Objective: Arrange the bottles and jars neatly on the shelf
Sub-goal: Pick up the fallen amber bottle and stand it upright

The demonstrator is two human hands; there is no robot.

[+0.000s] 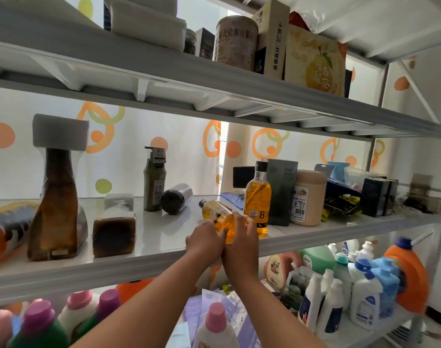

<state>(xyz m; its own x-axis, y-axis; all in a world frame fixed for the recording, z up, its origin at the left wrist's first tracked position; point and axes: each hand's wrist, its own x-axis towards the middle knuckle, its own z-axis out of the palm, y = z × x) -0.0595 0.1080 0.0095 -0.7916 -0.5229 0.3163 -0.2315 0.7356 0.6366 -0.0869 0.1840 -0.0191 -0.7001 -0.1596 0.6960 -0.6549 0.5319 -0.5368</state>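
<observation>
L hand [205, 241] & R hand [239, 247] both curl fingers round base end of lying amber bottle [218, 213] at front of mid shelf [151, 237]. Step: righting it. Next prob. needs tipping upright beside standing amber bottle [258, 199]; dark jar [176, 198] behind also lies down.

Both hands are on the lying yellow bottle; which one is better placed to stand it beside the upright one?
Right, probably. The right hand wraps the lying yellow bottle on the side nearest the upright yellow bottle; the left hand grips its base end, farther away.
</observation>
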